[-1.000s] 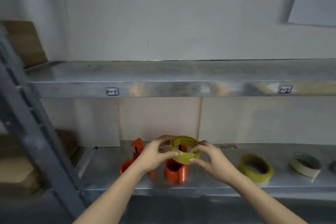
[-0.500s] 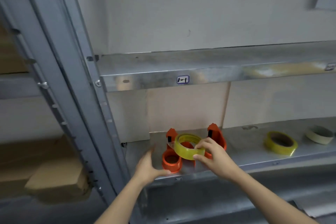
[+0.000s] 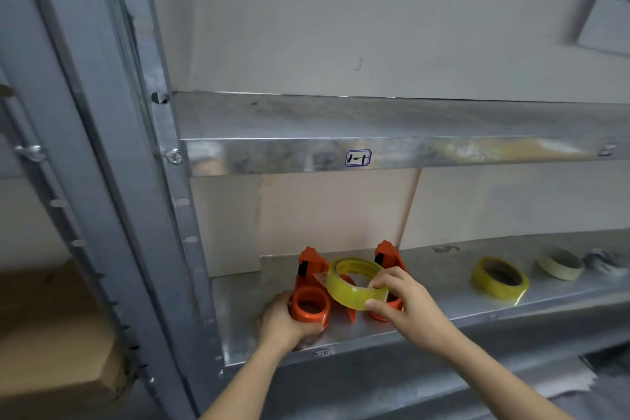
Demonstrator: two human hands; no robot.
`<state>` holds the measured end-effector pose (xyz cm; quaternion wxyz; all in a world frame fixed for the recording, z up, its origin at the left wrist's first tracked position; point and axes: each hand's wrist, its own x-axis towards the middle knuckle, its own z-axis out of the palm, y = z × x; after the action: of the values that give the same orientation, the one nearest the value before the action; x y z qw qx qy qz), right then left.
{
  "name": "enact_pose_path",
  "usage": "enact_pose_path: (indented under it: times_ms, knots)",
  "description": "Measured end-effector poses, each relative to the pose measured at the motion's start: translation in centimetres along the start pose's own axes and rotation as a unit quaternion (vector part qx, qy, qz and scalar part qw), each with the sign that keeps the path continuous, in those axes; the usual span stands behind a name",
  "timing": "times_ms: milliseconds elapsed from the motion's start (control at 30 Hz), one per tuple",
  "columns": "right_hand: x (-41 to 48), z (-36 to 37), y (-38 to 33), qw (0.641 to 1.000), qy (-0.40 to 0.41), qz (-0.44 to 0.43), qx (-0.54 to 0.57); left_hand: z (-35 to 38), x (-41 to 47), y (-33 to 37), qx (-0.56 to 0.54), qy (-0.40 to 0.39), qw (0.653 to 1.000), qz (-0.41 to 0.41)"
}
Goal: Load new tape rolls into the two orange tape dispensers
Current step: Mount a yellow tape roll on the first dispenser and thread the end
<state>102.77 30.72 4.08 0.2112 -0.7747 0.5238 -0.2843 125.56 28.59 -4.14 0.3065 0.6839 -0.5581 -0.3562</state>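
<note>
Near the shelf's [image 3: 443, 309] front-left corner, the left hand [image 3: 284, 319] grips one dispenser [image 3: 308, 297] while the right hand [image 3: 405, 300] pinches a yellow tape roll [image 3: 351, 283] just above it.

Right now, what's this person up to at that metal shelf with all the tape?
They are loading tape into dispensers. The left hand grips the nearer orange dispenser, whose hub is empty. The right hand holds a yellow tape roll just above and beside it, not yet seated. A second orange dispenser stands behind the roll. Further right on the shelf lie another yellow roll and a pale roll, both untouched.
</note>
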Motion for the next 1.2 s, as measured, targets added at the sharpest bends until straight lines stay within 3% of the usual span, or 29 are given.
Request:
enact_pose_path:
  times_ms: [167,433,667,967,1200]
  knots:
    - [0.3,-0.3,-0.8,0.999,0.032,-0.009,0.012,-1.2,-0.8,2.4,-0.141,-0.009,0.989,0.032]
    - [-0.3,-0.9,-3.1,0.993,0.056,0.006,0.103,-3.3,-3.9,5.4,-0.244,-0.020,0.965,0.097]
    - [-1.4,-2.0,-4.6,0.993,0.067,0.009,0.095,-4.9,-5.5,8.5,-0.264,-0.016,0.957,0.120]
    - [-2.9,-3.3,-5.4,0.983,0.021,0.002,0.184,-4.4,-6.8,11.5,-0.318,0.016,0.939,0.133]
    - [-3.0,-4.3,-5.6,0.985,-0.013,0.006,0.173,-3.7,-7.8,13.1,-0.322,0.031,0.936,0.142]
